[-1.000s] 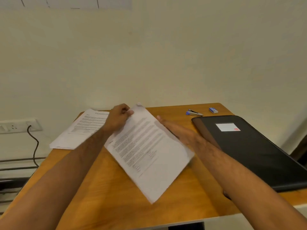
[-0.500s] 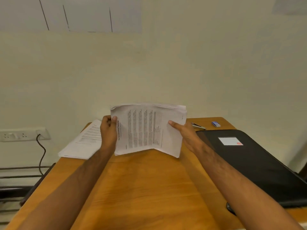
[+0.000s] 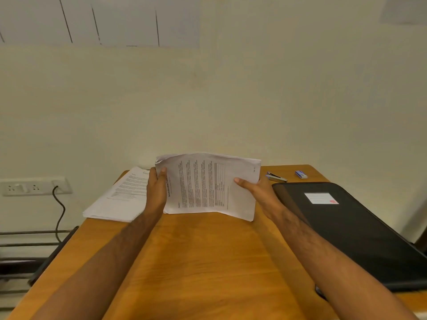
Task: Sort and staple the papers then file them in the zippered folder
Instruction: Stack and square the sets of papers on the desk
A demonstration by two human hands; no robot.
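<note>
A bundle of printed sheets (image 3: 203,183) stands on its long edge on the wooden table (image 3: 208,262), text turned sideways. My left hand (image 3: 157,190) grips its left end, thumb on the front. My right hand (image 3: 256,192) grips its right end the same way. A second stack of printed papers (image 3: 120,197) lies flat at the table's far left corner. The black zippered folder (image 3: 351,232), closed, with a white label, lies along the right side. A small stapler (image 3: 276,177) rests behind my right hand near the far edge.
A small blue box (image 3: 301,174) sits at the far right corner beyond the stapler. A wall socket (image 3: 34,186) with a black cable (image 3: 59,213) is on the wall to the left. The wall rises directly behind the table.
The bundle went from lying slanted on the table to standing upright on its edge between both hands. My right hand moved from resting on the sheet to gripping its right end.
</note>
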